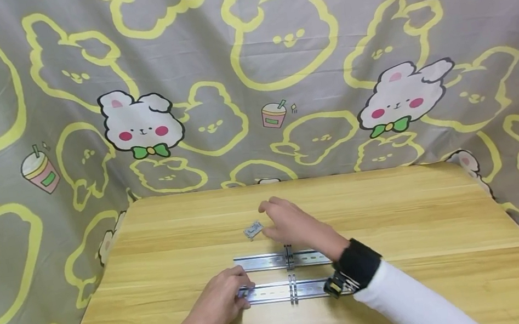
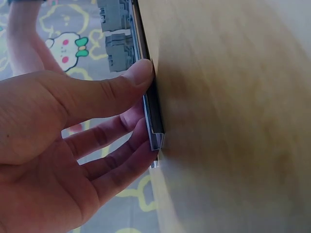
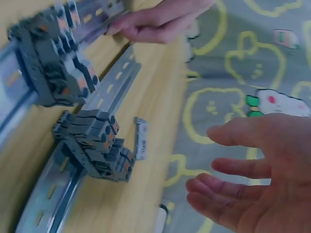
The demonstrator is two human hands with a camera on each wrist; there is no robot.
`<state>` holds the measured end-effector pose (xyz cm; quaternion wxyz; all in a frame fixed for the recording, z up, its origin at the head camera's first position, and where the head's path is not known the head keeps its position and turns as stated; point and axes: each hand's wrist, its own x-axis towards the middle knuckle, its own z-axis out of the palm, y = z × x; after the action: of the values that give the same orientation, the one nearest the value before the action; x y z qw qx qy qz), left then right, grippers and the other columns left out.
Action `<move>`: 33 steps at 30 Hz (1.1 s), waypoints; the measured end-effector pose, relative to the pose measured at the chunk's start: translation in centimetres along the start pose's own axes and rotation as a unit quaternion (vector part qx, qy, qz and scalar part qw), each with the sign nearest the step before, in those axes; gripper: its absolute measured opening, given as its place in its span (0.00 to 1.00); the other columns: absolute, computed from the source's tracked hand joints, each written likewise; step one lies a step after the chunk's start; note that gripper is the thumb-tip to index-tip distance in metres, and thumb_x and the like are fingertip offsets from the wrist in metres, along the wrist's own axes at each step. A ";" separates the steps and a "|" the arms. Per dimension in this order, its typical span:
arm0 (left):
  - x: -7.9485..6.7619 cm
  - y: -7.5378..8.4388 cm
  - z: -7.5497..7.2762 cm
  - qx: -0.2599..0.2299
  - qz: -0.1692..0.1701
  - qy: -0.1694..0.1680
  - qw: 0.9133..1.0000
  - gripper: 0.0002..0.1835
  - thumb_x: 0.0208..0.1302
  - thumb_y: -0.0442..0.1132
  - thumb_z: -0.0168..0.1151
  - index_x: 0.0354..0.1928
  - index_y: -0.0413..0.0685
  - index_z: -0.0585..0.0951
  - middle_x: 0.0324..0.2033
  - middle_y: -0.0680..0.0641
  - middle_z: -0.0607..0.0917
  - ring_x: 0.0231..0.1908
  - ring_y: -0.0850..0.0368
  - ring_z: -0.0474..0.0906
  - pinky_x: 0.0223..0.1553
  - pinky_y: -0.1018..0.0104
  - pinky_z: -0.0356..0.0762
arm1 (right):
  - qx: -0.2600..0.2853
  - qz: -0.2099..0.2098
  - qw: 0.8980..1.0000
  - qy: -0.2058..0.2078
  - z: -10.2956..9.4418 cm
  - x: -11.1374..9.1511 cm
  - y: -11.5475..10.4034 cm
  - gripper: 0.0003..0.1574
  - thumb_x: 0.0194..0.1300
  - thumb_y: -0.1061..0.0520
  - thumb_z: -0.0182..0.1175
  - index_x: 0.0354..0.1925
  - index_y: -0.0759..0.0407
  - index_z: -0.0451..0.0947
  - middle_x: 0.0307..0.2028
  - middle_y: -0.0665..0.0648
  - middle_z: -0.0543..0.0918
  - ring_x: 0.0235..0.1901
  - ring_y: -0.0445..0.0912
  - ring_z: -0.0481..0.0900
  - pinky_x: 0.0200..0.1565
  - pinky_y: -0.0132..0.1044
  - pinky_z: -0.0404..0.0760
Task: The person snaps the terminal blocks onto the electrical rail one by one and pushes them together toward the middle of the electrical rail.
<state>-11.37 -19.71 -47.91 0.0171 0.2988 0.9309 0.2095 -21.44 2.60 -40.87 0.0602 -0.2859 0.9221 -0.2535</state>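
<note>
Two slotted metal DIN rails lie side by side on the table. My left hand (image 1: 221, 300) pinches the left end of the near DIN rail (image 1: 268, 293), thumb on one edge and fingers on the other in the left wrist view. Grey terminal blocks (image 3: 53, 63) sit clipped at its middle, and a second group of terminal blocks (image 3: 95, 145) stands on the far DIN rail (image 1: 261, 262). Beyond the rails, a loose grey terminal block (image 1: 253, 230) lies flat. My right hand (image 1: 293, 226) hovers just right of it, fingers spread and holding nothing.
The wooden table (image 1: 173, 224) extends around the rails. A grey curtain (image 1: 218, 151) with rabbit drawings rises behind it and along both sides. My right forearm crosses over the right parts of both rails.
</note>
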 end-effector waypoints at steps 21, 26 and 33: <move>0.1 0.0 0.0 -0.003 0.009 0.004 1.000 0.15 0.48 0.32 0.81 0.41 0.44 0.90 0.38 0.55 0.84 0.38 0.61 0.80 0.41 0.64 0.84 | -0.162 0.109 0.974 -0.111 4.3 7.6 -1.4 0.24 0.60 0.43 0.73 0.28 0.59 0.77 0.32 0.55 0.81 0.34 0.47 0.74 0.40 0.38 0.83; 0.1 0.1 0.1 0.001 0.013 0.013 1.000 0.16 0.47 0.32 0.81 0.41 0.44 0.90 0.38 0.54 0.85 0.38 0.60 0.80 0.41 0.64 0.84 | -0.179 0.121 0.971 -0.106 5.1 7.7 -1.6 0.20 0.61 0.47 0.71 0.26 0.58 0.75 0.29 0.54 0.77 0.33 0.46 0.74 0.37 0.37 0.82; -0.1 -0.2 0.1 0.004 0.009 0.009 1.000 0.15 0.48 0.32 0.81 0.41 0.44 0.90 0.37 0.54 0.84 0.37 0.62 0.79 0.40 0.65 0.83 | -0.193 0.108 0.969 -0.111 5.8 8.0 -1.9 0.14 0.63 0.56 0.67 0.25 0.56 0.73 0.27 0.51 0.74 0.30 0.45 0.72 0.29 0.33 0.77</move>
<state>-11.40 -19.91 -48.06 0.0050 0.3056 0.9290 0.2085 -25.60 -5.70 -44.63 0.1332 -0.2174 0.9665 -0.0294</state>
